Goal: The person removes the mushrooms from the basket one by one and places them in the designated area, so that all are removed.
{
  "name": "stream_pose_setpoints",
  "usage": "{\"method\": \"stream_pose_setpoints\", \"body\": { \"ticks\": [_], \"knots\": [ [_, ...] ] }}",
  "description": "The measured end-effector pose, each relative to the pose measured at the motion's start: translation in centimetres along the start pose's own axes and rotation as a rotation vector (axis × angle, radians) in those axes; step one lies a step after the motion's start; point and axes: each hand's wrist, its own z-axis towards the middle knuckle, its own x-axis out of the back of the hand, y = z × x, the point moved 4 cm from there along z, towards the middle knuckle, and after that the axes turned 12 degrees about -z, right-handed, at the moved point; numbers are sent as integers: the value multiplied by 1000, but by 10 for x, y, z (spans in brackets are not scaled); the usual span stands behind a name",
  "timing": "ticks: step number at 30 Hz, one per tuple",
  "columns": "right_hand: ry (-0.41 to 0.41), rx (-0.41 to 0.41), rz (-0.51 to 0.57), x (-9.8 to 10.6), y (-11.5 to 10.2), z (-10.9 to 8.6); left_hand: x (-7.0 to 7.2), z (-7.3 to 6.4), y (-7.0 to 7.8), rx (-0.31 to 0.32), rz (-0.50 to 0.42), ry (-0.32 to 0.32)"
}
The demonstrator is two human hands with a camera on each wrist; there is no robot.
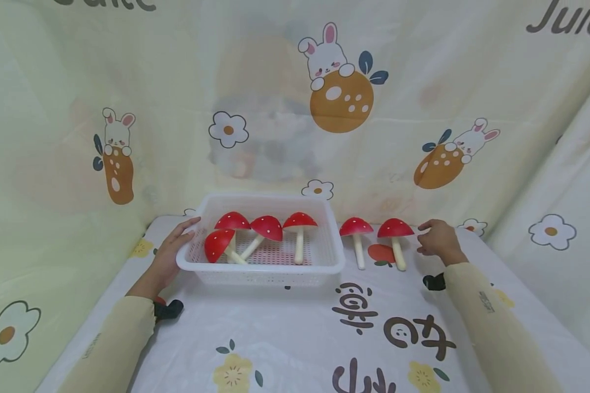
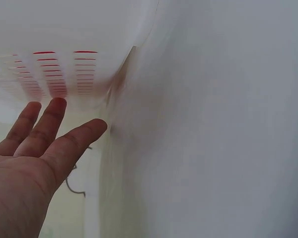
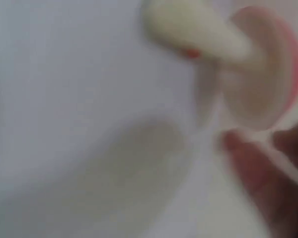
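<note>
Beige sleeves (image 1: pixel 496 333) are seen nearest, stretched over the counter (image 1: pixel 192 355) to left and right of the basket (image 1: pixel 265 277). At its left end, the left hand (image 1: pixel 164 263) is rested with fingers straight and parted; if pressed too hard, the basket might be slid or tipped. To the basket's right, the right hand (image 1: pixel 441 241) is held with fingers parted just beside the outermost mushroom (image 1: pixel 395 228); nothing is pinched, and contact cannot be told from the blurred wrist view. Should that mushroom be nudged, it could be rolled into the inner mushroom (image 1: pixel 356 226) between it and the basket. Inside the basket, four mushrooms (image 1: pixel 266 227) are laid loosely and might be shifted by any jolt. The counter is smooth-looking, likely slippery; the basket is white, seemingly plastic, slotted; every mushroom is formed from a domed red cap, white-dotted, on a pale stem.
</note>
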Motion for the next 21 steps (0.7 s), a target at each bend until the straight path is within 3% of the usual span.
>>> {"method": "stream_pose_setpoints", "body": {
  "ticks": [4,12,16,21],
  "knots": [
    [-70,52,-88,14,-31,-18,-1,0,0,2,17,3],
    [20,305,-143,30,-133,-60,-1,-2,2,-2,12,3],
    [39,467,-137,31,-190,-84,0,-2,2,-2,22,6],
    [-3,758,-46,18,-249,-100,1,1,-2,-1,9,2]
  ]
}}
